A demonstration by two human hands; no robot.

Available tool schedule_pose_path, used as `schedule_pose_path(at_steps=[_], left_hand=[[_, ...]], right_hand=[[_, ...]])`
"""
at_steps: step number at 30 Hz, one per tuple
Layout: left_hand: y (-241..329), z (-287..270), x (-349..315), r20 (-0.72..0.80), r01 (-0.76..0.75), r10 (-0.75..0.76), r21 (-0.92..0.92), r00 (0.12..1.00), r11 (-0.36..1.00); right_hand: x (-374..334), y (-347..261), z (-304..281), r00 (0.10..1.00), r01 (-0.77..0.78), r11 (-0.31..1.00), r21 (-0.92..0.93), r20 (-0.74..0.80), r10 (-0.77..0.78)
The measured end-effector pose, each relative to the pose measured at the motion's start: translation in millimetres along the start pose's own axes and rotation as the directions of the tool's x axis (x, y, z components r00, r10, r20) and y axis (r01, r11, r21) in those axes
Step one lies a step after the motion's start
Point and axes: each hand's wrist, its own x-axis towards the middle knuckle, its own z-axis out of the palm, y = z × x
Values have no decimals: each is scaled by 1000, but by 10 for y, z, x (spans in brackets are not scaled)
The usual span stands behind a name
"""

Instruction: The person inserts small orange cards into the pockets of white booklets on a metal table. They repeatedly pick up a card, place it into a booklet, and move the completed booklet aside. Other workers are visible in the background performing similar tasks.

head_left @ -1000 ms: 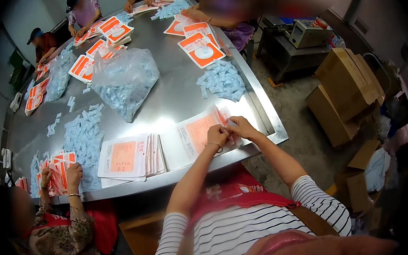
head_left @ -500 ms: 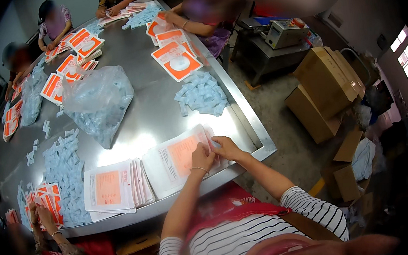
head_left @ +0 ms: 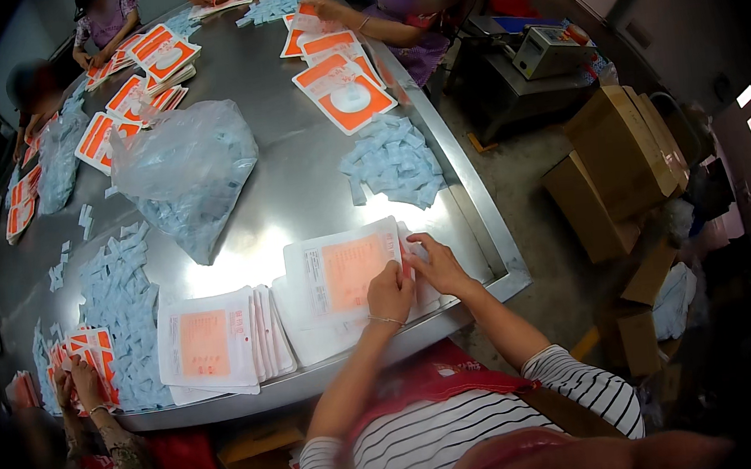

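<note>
A white flat pouch with an orange printed panel [head_left: 352, 268] lies at the table's near edge, on top of other pouches. My left hand [head_left: 391, 294] is closed on its right edge. Close beside it, my right hand [head_left: 440, 266] has its fingers bent together at the same edge; something pale shows by the fingertips, too small to name. More pouches in a fanned stack [head_left: 205, 341] lie to the left. Beyond my hands sits a heap of small light-blue packets [head_left: 394, 162].
A clear bag of blue packets [head_left: 194, 184] stands mid-table, with another loose heap [head_left: 118, 304] at left. Co-workers handle orange-and-white pouches around the metal table [head_left: 296, 165]. Cardboard boxes [head_left: 627, 169] and a bench machine [head_left: 547, 48] are on the right.
The top pouch has shifted and turned slightly over the ones beneath. My right hand has moved up to the pouch's edge, and the light-blue piece at its fingers no longer shows clearly.
</note>
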Motion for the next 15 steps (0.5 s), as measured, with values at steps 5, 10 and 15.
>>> schedule_pose_path(at_steps=[5, 10, 15], left_hand=[[-70, 52, -20, -43, -70, 70, 11, 997, 997], [-72, 63, -82, -69, -214, 214, 3, 974, 977], [41, 114, -130, -121, -286, 287, 30, 950, 958]], right_hand=[[-74, -95, -157, 965, -59, 855, 515, 247, -82], [-21, 75, -109, 928, -145, 938, 314, 372, 19], [115, -20, -46, 872, -378, 701, 605, 487, 50]])
